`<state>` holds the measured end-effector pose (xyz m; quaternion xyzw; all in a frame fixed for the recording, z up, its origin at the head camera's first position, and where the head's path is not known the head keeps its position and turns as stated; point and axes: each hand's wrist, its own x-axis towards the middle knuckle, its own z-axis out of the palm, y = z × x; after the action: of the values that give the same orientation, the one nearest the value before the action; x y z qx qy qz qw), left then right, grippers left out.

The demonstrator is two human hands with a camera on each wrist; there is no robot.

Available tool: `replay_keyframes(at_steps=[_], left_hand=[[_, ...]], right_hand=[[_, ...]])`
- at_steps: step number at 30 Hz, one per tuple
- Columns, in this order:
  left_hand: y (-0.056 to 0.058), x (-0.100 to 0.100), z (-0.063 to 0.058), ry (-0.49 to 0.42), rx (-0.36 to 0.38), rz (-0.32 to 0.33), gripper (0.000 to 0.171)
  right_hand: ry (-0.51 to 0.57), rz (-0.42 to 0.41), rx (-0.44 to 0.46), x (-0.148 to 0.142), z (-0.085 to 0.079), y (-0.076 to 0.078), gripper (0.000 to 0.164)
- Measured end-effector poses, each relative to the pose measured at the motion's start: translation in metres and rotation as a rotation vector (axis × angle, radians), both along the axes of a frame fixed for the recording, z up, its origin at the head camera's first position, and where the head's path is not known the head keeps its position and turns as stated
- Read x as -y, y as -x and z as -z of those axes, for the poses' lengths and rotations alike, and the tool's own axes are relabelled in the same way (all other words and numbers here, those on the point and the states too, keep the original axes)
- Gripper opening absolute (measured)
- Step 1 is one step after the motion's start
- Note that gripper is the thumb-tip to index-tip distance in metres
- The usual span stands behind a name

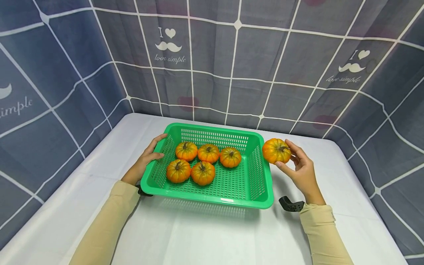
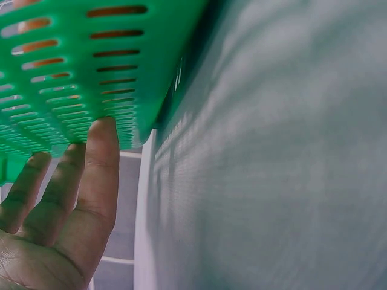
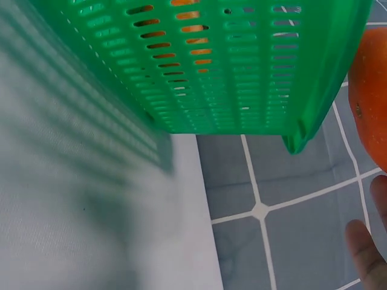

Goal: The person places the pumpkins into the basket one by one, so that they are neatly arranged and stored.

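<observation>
In the head view, a green plastic basket [image 1: 198,198] with slotted walls holds several small orange pumpkins, among them one pumpkin [image 1: 230,157] nearest the right wall. My left hand [image 1: 143,162] grips the basket's left side, thumb over the rim. In the left wrist view, fingers [image 2: 103,163] of that hand lie against the slotted outer wall. Just outside the right rim, my right hand [image 1: 303,170] holds another pumpkin [image 1: 276,151] between thumb and fingers, its stem turned toward the right. Only part of this pumpkin [image 3: 370,96] shows at the edge of the right wrist view.
A white-covered table [image 1: 185,235] lies under the basket. Grey checked curtains [image 1: 212,48] with white lines stand behind it and on both sides. Black wrist straps with camera mounts [image 1: 291,204] sit near the hands.
</observation>
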<state>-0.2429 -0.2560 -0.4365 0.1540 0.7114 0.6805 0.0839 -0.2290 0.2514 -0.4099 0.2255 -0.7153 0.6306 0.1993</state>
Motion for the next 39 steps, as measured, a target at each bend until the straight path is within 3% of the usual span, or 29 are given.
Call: replay_keyframes(at_steps=[9,39], left_hand=[[-0.001,0.000,-0.002,0.044,-0.010,-0.025,0.074],[0.001,0.000,0.000,0.066,-0.025,-0.037,0.075]], right_hand=[[-0.084,-0.024,-0.022,0.005,0.000,-0.001,0.078],[-0.379,-0.095,-0.057,0.020,-0.003,-0.007,0.079]])
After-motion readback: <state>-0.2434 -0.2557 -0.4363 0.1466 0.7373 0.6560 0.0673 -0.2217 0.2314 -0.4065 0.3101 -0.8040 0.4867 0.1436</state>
